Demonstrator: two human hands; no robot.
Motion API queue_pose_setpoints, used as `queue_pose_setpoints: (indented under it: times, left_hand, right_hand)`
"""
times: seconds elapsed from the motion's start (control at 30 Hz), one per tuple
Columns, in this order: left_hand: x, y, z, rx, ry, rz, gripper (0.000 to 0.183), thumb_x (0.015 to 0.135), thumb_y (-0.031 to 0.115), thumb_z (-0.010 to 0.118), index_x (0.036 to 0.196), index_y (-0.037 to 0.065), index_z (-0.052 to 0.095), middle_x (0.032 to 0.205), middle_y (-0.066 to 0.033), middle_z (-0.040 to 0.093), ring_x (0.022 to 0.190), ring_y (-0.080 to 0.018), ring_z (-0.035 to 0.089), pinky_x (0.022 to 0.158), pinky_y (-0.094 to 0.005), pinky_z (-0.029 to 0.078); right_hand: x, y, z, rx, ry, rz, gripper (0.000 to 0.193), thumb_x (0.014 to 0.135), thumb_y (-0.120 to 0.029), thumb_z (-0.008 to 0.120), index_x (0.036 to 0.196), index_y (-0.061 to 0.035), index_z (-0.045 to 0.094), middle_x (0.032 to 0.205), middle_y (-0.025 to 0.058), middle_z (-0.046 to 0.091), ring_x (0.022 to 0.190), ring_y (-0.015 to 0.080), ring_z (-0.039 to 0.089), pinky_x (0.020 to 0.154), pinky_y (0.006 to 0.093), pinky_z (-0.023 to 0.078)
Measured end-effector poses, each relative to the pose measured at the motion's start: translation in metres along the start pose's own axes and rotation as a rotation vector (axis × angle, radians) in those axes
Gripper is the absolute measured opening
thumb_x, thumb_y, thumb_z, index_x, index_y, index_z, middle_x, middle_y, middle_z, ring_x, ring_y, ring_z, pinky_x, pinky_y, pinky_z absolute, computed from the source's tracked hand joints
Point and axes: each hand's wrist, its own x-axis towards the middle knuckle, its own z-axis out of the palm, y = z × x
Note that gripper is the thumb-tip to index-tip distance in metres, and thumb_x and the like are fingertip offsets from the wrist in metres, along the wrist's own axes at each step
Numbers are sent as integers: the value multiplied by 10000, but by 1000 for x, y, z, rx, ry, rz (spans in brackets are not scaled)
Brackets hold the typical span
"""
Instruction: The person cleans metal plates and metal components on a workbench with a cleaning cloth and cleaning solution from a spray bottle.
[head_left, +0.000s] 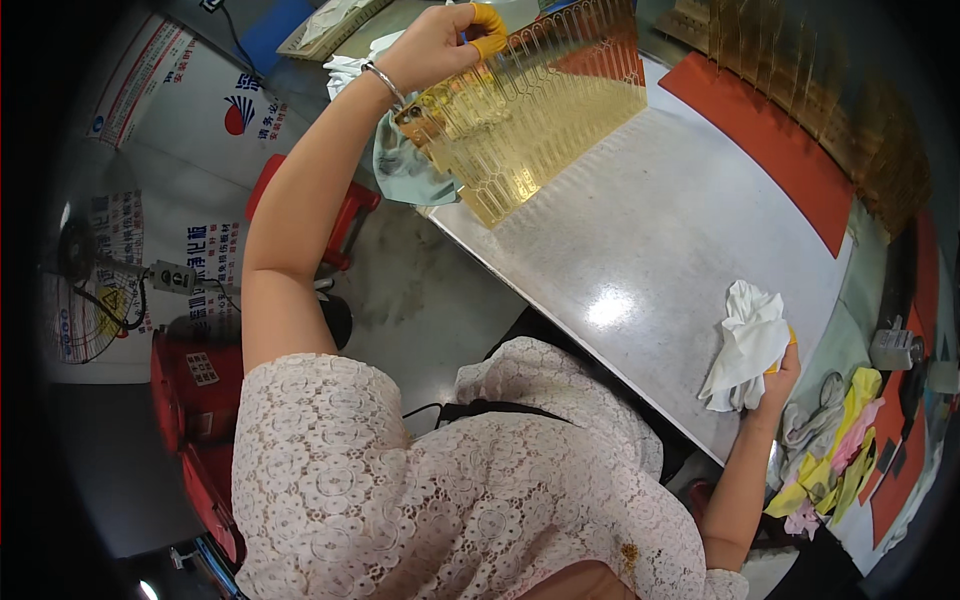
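Observation:
My left hand (440,48), with yellow finger cots on its fingers, pinches the upper left edge of a thin, shiny gold-coloured metal sheet (560,135). Rows of long rounded outlines run across this sheet, and it stands tilted over the far left part of the white tabletop (620,240). A crumpled white wipe (748,340) hangs from my right hand (785,372) above the table's right side. That hand is closed round the wipe, which hides part of the fingers; yellow shows on them too.
Several similar gold sheets (800,80) stand upright at the far right, behind a red-brown mat (765,150). Yellow, pink and grey cloths (830,450) lie in a heap to the right. A pale green cloth (410,170) hangs at the table's left corner, near a red stool (345,215).

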Motion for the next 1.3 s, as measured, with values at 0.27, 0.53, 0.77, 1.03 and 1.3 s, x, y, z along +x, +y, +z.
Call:
queue_pose_setpoints:
  times: [0.27,0.53,0.77,1.03,1.3]
  left_hand:
    - [-3,23,-5,334,-56,86,61,774,91,561,793,34,549,672,-64,565,612,-133,515,572,-272,421]
    - [-2,16,-5,232,-60,86,76,778,89,545,770,18,522,657,-45,522,618,-122,483,571,-268,405]
    - [1,51,15,61,-204,100,81,815,77,512,881,31,518,764,-63,530,716,-138,485,625,-286,406]
    - [58,80,60,-7,-365,381,155,811,115,523,919,5,545,739,-30,542,675,-88,482,616,-241,414]
    - [141,58,159,-13,-873,347,139,805,135,529,832,4,564,695,-22,562,607,-104,506,570,-245,418]
  right_hand:
    - [-2,4,-1,29,8,8,353,747,-114,562,1072,13,516,996,53,560,920,134,518,846,266,382]
    - [-1,2,0,-27,8,-15,358,737,-104,569,1072,13,517,993,51,565,911,130,518,839,264,384]
    - [-1,1,0,22,28,5,360,745,-113,574,1079,11,523,990,50,570,919,133,524,835,261,386]
    - [-39,-70,0,-71,-17,24,331,718,-68,619,1031,4,541,956,30,579,890,108,521,816,250,392]
    - [-59,-100,22,150,-43,169,379,694,-57,655,1042,4,516,995,43,561,907,113,521,822,257,398]
